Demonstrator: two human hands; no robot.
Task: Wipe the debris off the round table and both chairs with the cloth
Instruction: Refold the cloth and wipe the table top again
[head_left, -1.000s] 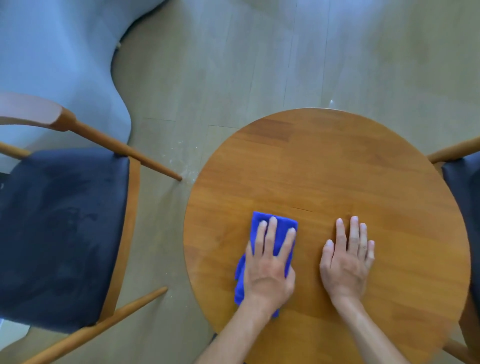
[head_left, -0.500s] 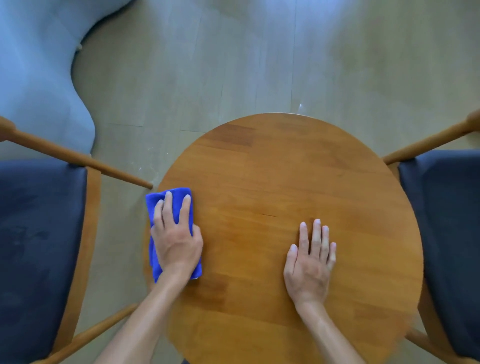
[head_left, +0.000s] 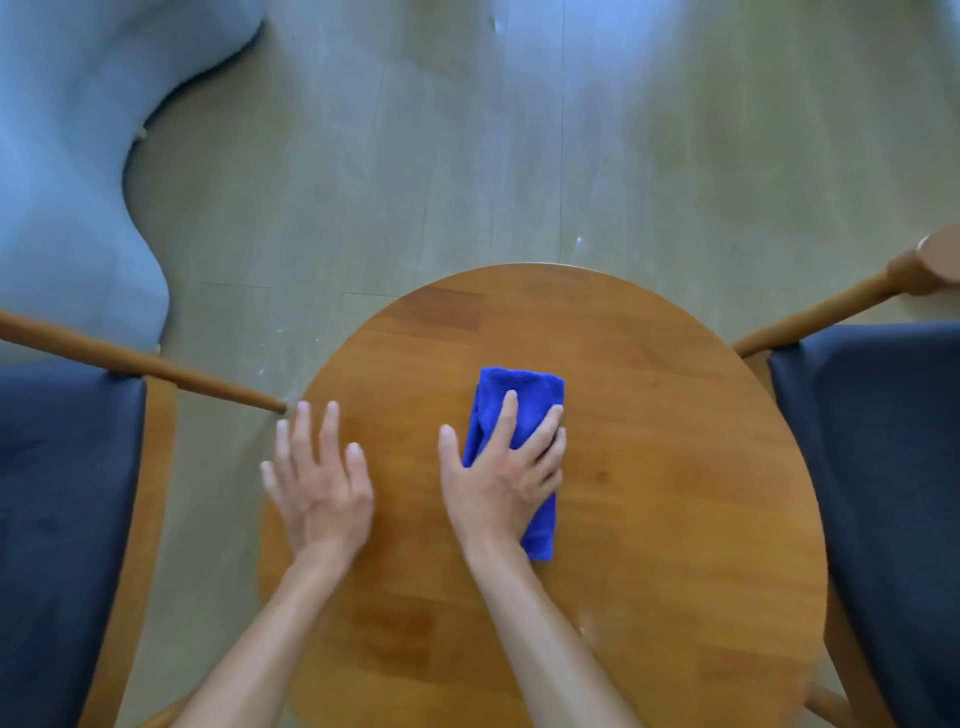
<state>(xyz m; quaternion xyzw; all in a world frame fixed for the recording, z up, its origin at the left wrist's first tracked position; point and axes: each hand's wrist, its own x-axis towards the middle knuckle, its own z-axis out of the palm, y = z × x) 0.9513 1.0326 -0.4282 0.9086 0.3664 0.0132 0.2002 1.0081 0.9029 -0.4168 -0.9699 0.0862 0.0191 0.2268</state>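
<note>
My R hand (head_left: 501, 475) lies spread flat on the blue cloth (head_left: 519, 415), pressing it down near the tabletop's middle; fingers straight, nothing gripped. L hand (head_left: 317, 480) is open, palm down, empty, at the left edge of the round table (head_left: 675, 519). Cloth's long axis runs near-to-far, under the R hand. Vs 0.5 s ago: cloth swapped from L hand at left edge to R, toward centre. Both chairs, left (head_left: 67, 519) and right (head_left: 883, 467), look unwiped yet, I'd guess.

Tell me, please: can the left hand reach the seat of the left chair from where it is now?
Probably yes: the left hand lies open at the table edge nearest the left chair, and nothing stands between.
</note>
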